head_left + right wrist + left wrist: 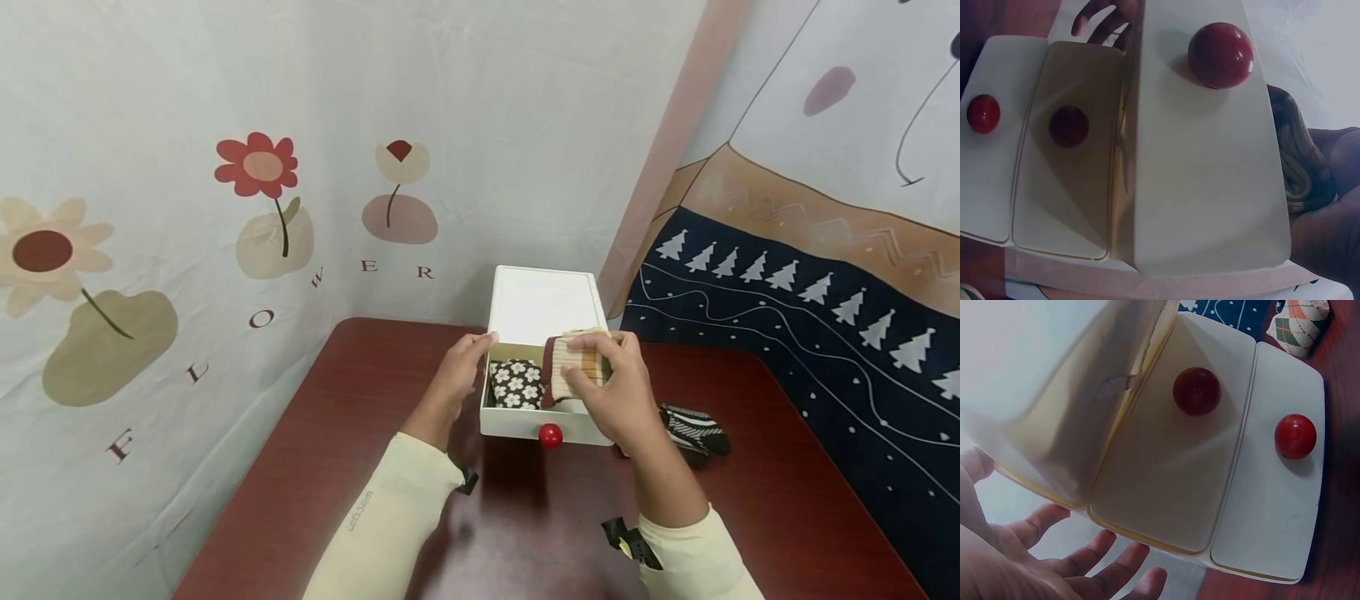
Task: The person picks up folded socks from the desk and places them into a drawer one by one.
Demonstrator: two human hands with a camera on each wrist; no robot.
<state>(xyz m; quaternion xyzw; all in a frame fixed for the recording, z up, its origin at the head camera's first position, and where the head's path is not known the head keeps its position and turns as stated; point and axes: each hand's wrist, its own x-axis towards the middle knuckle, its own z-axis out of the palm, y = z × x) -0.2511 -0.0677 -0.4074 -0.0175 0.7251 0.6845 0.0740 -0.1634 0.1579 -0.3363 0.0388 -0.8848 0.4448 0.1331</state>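
Note:
A white drawer [510, 422] with a red knob [551, 435] is pulled out from a small white drawer cabinet [547, 302]. My right hand [626, 396] pinches a folded striped sock bundle [558, 375], cream with a maroon edge, over the drawer's right part. In the right wrist view, the rolled layers of this bundle show beside the drawer wall. A black cloth bundle with white flowers [516, 385] lies in the drawer's left part. My left hand [456, 375] touches the left side of the drawer unit, its fingers spread and fairly straight in the left wrist view.
Below the open drawer are two shut drawer fronts with red knobs [1295, 435]. Dark patterned socks [693, 432] lie on the brown table [360, 417] to the right. A checked cloth piece [1300, 325] shows beside the cabinet. Printed curtains hang behind and at the right.

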